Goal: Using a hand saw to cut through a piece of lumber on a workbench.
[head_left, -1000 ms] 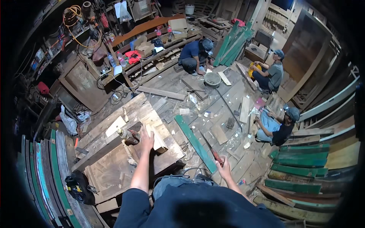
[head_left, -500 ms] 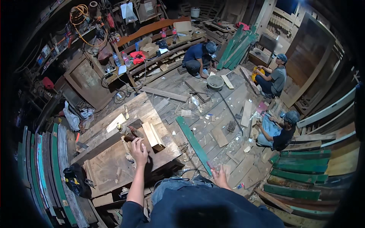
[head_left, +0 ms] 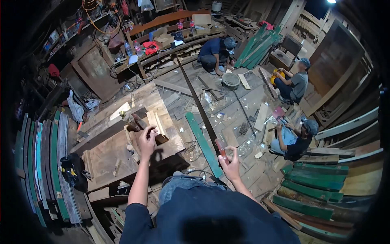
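Note:
My right hand [head_left: 230,164] is closed round the reddish-brown handle of a long handsaw [head_left: 199,105]. Its dark, narrow blade points up and away from me over the floor, tapering toward the far bench. My left hand [head_left: 147,142] hovers at the right part of the wooden workbench [head_left: 107,156], fingers loosely bent and apart, with nothing visible in them. Just beyond it stands a bottle-like thing [head_left: 128,118] with a yellow-green top, beside a pale wooden block [head_left: 156,124] on the bench.
A green plank [head_left: 203,144] lies on the floor ahead, among offcuts. Three people sit or crouch nearby, one by a round basin [head_left: 230,80]. Boards stand at the left; green boards [head_left: 313,179] lie stacked at the right. A black bag [head_left: 74,173] hangs by the bench's left edge.
My right hand has risen slightly, and the saw's long blade now shows plainly, pointing away. My left hand has shifted slightly up and left in view, its fingers still loosely bent.

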The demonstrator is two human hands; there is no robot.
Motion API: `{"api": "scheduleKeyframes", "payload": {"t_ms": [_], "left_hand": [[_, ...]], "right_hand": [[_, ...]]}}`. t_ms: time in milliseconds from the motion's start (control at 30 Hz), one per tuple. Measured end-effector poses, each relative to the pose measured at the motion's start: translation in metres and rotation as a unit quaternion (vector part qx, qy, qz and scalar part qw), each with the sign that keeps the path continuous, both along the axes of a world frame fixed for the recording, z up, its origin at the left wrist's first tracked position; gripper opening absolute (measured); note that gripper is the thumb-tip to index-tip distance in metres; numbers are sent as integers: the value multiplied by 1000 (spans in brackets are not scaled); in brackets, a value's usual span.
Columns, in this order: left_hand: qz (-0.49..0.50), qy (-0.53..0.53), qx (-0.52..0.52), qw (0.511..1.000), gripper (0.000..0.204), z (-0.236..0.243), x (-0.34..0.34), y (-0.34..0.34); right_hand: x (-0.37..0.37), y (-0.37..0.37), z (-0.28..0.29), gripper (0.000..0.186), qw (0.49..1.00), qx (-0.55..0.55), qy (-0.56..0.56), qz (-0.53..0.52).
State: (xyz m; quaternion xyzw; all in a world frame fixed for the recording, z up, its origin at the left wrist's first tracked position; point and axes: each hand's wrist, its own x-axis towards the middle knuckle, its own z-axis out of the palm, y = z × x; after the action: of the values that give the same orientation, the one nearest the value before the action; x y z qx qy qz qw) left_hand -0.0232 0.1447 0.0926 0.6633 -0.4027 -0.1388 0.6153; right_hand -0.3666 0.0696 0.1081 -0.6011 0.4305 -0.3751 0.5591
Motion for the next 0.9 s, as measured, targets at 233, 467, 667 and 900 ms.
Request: {"api": "scheduleKeyframes", "payload": {"t_ms": [233, 467, 667, 900], "left_hand": [[-221, 319, 85, 918, 54, 45, -34, -35], [-231, 284, 83, 927, 46, 33, -46, -57], [-133, 207, 91, 965, 22, 6, -7, -70], [-153, 196, 148, 957, 28, 111, 58, -100]], "right_hand": [[0, 1, 27, 55, 981, -145, 95, 81], [19, 7, 37, 59, 954, -231, 135, 136], [48, 3, 52, 73, 935, -229, 132, 238], [97, -33, 47, 93, 912, -300, 4, 279]]}}
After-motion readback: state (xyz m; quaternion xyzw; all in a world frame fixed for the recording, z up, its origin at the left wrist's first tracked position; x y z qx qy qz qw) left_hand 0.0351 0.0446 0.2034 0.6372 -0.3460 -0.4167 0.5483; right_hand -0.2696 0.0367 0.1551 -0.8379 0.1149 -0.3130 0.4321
